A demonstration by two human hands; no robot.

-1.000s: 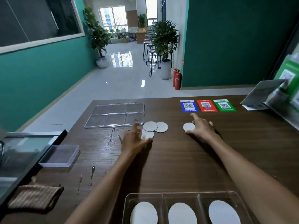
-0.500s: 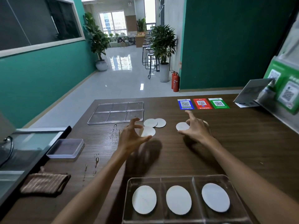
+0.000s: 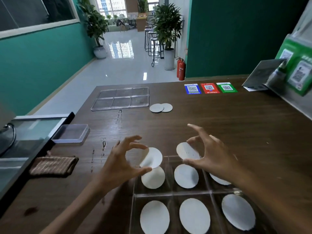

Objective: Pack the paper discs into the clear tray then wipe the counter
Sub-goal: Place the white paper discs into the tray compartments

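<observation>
Above the far row of the clear plastic compartment tray [image 3: 170, 193] on the dark wooden surface [image 3: 219, 129], a thin white paper disc is pinched by each of the hands, left [image 3: 123, 163] and right [image 3: 213, 160], and either disc might be misdropped onto discs already seated.

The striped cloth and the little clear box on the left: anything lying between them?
Nothing lies between them. In the head view, only bare wood counter separates the striped cloth from the small clear box. The water drops sit off to the right.
</observation>
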